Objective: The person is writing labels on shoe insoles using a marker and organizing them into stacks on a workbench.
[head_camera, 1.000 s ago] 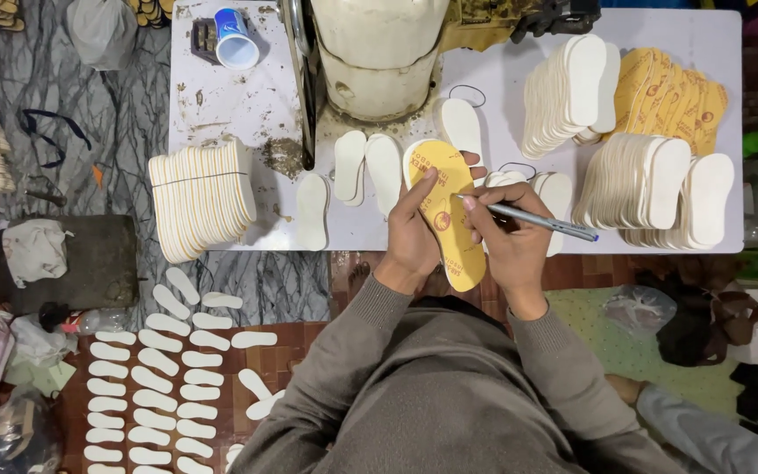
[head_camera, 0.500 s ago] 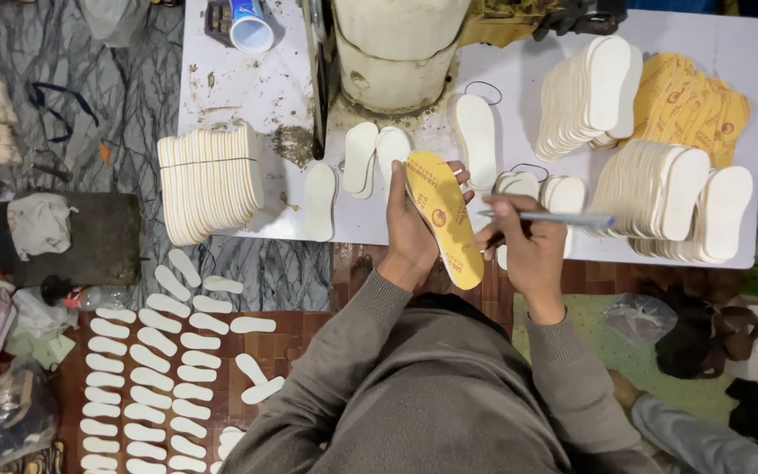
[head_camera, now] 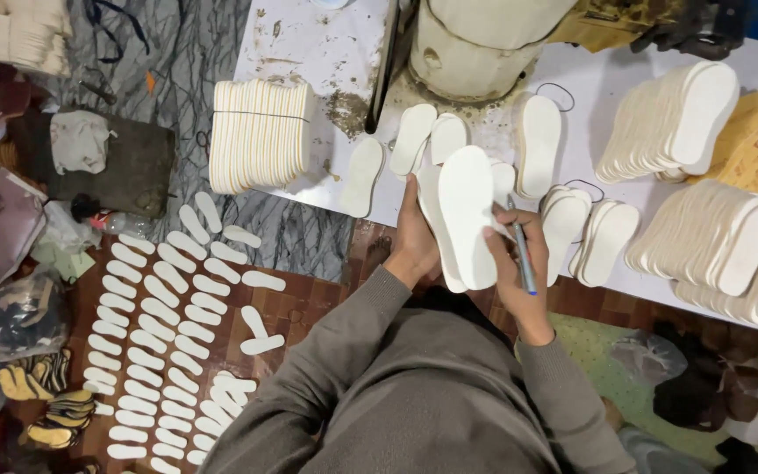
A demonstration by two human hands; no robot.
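A white insole is held upright at the near edge of the white table, its pale underside turned toward the camera. It is gripped along its left edge by the left hand, fingers closed behind it. A pen is pinched in the curled fingers of the right hand, just right of the insole. A banded stack of insoles stands to the left.

White insole upright, plain side up, overlapping another; slim pen alongside.
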